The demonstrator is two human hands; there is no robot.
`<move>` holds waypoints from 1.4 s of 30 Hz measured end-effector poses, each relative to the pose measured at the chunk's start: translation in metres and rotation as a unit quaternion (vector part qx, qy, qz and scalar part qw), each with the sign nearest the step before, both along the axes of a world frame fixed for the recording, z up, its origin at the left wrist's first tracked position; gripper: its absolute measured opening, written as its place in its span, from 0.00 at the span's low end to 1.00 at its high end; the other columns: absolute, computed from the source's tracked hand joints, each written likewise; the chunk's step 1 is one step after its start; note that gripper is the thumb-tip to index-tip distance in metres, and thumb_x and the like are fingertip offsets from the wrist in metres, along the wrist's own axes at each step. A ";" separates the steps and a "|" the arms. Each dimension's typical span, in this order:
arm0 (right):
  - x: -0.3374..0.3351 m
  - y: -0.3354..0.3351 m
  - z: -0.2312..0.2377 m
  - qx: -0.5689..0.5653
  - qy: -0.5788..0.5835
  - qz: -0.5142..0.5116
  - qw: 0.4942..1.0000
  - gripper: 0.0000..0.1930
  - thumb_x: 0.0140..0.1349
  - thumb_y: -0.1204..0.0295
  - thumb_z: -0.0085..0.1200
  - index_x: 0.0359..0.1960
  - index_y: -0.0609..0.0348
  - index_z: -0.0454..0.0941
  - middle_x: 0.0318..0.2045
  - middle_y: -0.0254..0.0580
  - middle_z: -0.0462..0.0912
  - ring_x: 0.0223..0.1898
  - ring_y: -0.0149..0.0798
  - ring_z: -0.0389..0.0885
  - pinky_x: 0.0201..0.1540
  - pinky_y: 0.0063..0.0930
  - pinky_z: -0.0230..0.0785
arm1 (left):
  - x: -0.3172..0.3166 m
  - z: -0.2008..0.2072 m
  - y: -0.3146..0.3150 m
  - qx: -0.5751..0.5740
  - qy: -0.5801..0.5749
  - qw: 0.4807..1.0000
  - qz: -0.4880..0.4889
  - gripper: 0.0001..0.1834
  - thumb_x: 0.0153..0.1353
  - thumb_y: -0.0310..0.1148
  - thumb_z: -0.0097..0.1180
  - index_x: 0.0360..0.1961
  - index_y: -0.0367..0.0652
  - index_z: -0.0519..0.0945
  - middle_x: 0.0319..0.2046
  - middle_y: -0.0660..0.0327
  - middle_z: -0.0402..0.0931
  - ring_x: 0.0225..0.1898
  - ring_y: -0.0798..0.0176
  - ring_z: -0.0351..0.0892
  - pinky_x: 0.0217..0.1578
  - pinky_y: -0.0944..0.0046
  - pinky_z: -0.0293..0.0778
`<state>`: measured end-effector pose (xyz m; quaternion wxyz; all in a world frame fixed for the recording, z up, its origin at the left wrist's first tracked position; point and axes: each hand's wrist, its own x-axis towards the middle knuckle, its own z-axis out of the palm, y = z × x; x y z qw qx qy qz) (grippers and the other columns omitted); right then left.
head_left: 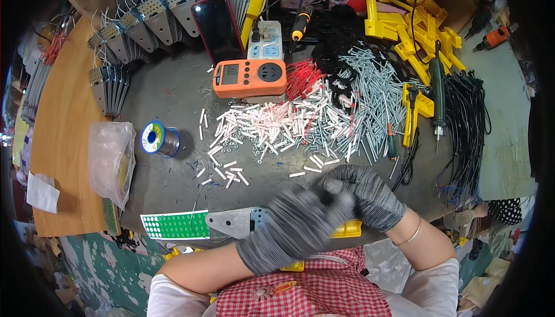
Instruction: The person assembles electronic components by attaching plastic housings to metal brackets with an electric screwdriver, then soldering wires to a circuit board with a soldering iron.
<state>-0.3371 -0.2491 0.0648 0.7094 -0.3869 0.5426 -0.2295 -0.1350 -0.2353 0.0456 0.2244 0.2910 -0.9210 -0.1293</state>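
My left hand (295,224), in a grey knitted glove, is over the front edge of the dark work mat, smeared by motion. My right hand (370,195), gloved alike, meets it with curled fingers; whatever lies between them is hidden. Beside my left hand lies a grey metal bracket (228,223) with a perforated bluish end, partly over a green sticker sheet (173,225) with round labels. A yellow plastic part (347,229) shows below my right hand. Beyond the hands spreads a pile of white sleeves (260,123) and long silver screws (370,80).
An orange power meter (250,78) stands mid-mat, with a phone (218,28) behind it. Solder spool (161,139) and plastic bag (110,161) are left. Metal brackets (147,31) line the back left. Yellow parts (416,28), a green electric screwdriver (437,94) and black cables (465,120) lie right.
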 end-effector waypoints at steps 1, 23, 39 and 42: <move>0.000 0.000 0.002 0.016 0.029 0.005 0.999 0.14 0.66 0.63 0.59 0.42 0.64 0.82 0.27 0.33 0.79 0.27 0.23 0.75 0.30 0.16 0.69 | 0.007 -0.004 -0.006 0.070 0.027 0.995 0.064 0.18 0.58 0.35 0.54 0.49 0.42 0.81 0.29 0.59 0.77 0.28 0.57 0.74 0.31 0.56 0.75; 0.009 0.000 -0.014 -0.090 0.001 0.072 0.993 0.12 0.60 0.67 0.64 0.36 0.66 0.83 0.27 0.33 0.81 0.30 0.23 0.75 0.36 0.23 0.71 | 0.041 -0.004 -0.013 0.026 0.017 0.999 0.018 0.19 0.52 0.29 0.64 0.47 0.46 0.82 0.31 0.55 0.79 0.33 0.52 0.80 0.34 0.56 0.77; 0.009 0.004 -0.006 -0.139 0.048 0.076 0.986 0.14 0.63 0.64 0.62 0.39 0.66 0.84 0.30 0.38 0.85 0.33 0.25 0.80 0.39 0.23 0.74 | 0.040 -0.011 -0.008 0.128 0.169 0.971 0.109 0.17 0.54 0.28 0.68 0.46 0.46 0.82 0.28 0.58 0.79 0.30 0.54 0.78 0.29 0.58 0.75; 0.011 0.004 -0.008 -0.154 0.014 0.058 0.986 0.15 0.63 0.63 0.62 0.39 0.67 0.84 0.30 0.39 0.85 0.35 0.26 0.81 0.39 0.24 0.75 | 0.038 -0.009 -0.011 0.134 0.157 0.975 0.083 0.17 0.54 0.27 0.68 0.46 0.46 0.82 0.29 0.58 0.79 0.31 0.53 0.79 0.30 0.58 0.76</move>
